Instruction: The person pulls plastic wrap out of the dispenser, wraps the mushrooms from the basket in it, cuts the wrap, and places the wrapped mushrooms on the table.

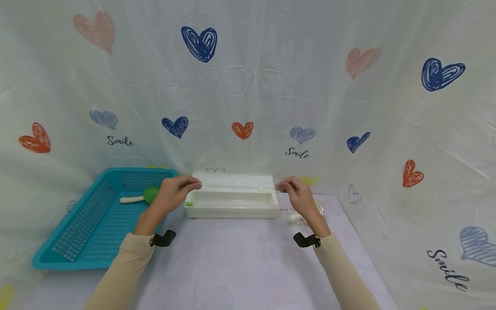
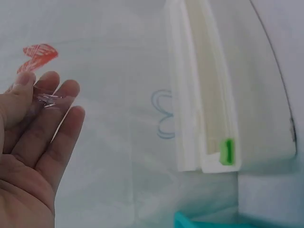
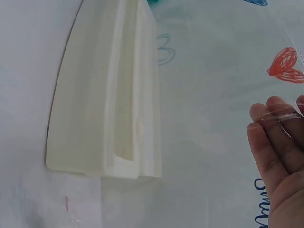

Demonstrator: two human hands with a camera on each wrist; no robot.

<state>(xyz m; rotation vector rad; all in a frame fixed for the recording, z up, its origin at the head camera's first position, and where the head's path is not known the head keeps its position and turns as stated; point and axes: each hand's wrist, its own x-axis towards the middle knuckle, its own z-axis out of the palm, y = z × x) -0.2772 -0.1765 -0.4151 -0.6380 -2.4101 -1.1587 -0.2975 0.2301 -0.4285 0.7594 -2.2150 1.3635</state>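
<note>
A white plastic-wrap dispenser box stands on the table with its lid raised at the back. On the rim at its left end sits a small green slider. My left hand is above the box's left end, pinching clear plastic wrap between thumb and fingers. Beyond the right end, my right hand holds the wrap's other side; its film crosses the fingertips, and the thumb is mostly out of the right wrist view. Being transparent, the sheet between the hands is hard to make out.
To the left lies a blue plastic basket, holding a green rounded thing with a white stalk. A clear, shiny item is partly hidden behind my right wrist. A curtain printed with hearts hangs behind the table.
</note>
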